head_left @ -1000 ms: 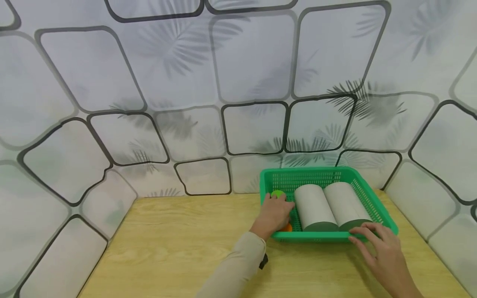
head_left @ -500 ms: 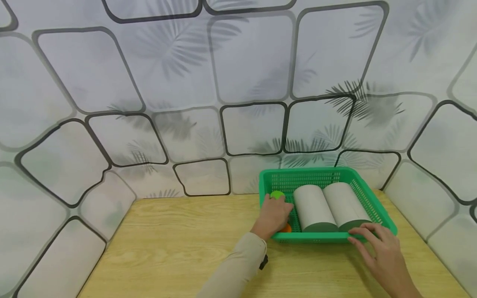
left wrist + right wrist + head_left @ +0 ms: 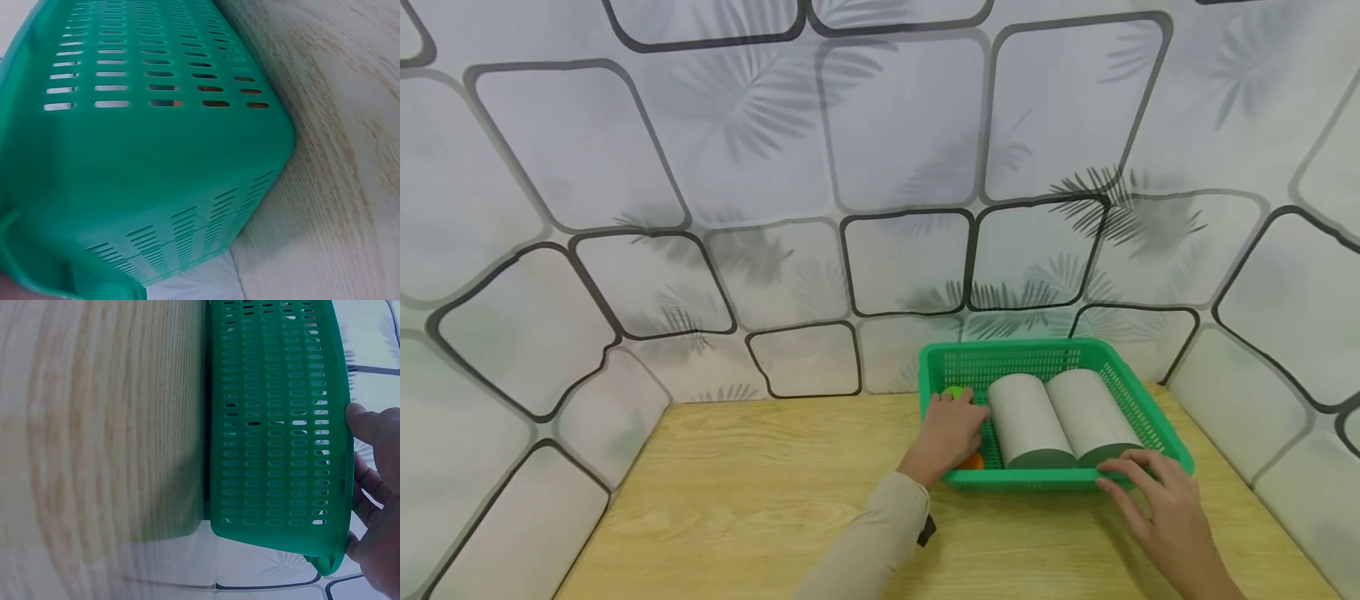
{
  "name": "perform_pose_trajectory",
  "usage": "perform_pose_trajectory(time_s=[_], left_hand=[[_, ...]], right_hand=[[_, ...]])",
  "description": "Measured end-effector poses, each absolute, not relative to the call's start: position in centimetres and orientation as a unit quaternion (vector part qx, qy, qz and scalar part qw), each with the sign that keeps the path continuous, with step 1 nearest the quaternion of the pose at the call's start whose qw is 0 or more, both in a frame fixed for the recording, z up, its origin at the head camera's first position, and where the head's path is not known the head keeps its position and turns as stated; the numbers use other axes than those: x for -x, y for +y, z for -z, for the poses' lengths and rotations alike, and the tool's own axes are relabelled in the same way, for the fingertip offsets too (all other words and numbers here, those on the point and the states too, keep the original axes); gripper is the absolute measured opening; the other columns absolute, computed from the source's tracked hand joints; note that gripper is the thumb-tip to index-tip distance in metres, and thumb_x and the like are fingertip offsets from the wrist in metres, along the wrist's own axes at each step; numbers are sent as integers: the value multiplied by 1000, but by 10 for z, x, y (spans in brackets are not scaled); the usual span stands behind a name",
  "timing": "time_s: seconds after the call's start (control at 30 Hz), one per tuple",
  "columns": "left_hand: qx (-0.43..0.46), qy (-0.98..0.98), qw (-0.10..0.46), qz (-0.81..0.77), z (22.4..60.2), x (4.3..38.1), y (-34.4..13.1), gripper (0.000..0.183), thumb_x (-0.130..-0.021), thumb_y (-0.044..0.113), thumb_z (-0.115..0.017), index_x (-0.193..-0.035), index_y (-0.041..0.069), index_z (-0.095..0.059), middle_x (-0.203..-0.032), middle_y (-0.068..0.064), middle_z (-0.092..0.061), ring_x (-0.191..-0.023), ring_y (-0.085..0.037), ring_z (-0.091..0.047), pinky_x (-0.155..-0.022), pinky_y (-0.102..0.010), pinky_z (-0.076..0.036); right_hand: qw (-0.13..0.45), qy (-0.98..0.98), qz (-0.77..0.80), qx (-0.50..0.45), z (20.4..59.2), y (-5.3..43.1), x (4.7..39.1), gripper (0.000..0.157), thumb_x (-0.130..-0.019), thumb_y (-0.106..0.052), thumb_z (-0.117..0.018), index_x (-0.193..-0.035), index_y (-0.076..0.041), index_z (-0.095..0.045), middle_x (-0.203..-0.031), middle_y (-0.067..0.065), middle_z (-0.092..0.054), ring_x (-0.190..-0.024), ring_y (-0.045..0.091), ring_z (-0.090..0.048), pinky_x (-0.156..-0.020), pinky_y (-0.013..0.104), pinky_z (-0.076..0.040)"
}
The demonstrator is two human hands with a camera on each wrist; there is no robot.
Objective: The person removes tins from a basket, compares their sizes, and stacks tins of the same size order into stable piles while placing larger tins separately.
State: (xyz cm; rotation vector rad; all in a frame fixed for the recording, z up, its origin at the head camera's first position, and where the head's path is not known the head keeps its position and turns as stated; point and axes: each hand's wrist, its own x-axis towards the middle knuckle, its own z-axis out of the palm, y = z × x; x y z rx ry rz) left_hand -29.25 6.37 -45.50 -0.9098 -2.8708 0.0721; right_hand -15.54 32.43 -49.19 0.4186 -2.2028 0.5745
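A green plastic basket (image 3: 1037, 477) sits on the table with two white cylinders (image 3: 1028, 417) lying side by side in it. My left hand (image 3: 947, 429) reaches over the basket's left side, its fingers curled against a bright green round object (image 3: 953, 392) that they mostly cover. Below that hand shows part of an orange object (image 3: 972, 462); its full shape is hidden. At the front right, my right hand (image 3: 1161, 496) pinches the basket rim, the thumb (image 3: 365, 422) on the outer side in the right wrist view. The left wrist view shows the basket's slotted wall (image 3: 150, 150), not the left fingers.
The wooden table (image 3: 760, 492) extends left of and in front of the basket. A patterned wall covering (image 3: 910, 258) rises close behind the basket and along both sides. A black band (image 3: 927, 531) shows at the left sleeve's cuff.
Both hands keep their places at the basket. The head view has shifted slightly, so the whole scene sits a little lower and further left in it.
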Motion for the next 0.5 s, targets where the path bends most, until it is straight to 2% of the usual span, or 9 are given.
perform_pose_trajectory(time_s=[0.17, 0.37, 0.5], left_hand=[[319, -943, 79, 48, 451, 291, 57, 23, -96, 25, -75, -119, 30, -73, -116, 2, -56, -92, -18, -45, -77, -26, -45], [321, -932, 79, 149, 441, 286, 52, 28, -97, 20, -73, -124, 24, -72, -133, -4, -54, -114, -21, -49, -84, -23, -50], [310, -922, 55, 226, 437, 284, 48, 30, -98, 20, -72, -127, 22, -71, -135, -3, -53, -118, -18, -50, -84, -21, -51]], right_hand=[[412, -866, -226, -169, 491, 323, 156, 63, -102, -64, -44, -92, -10, -75, -98, 10, -65, -94, 27, -55, -83, 43, -36], [412, -867, -227, -168, 490, 323, 156, 63, -102, -64, -44, -92, -10, -75, -98, 11, -65, -94, 28, -56, -83, 46, -36], [411, -866, -228, -170, 491, 323, 156, 62, -101, -64, -45, -93, -11, -75, -99, 11, -65, -95, 28, -56, -83, 46, -36]])
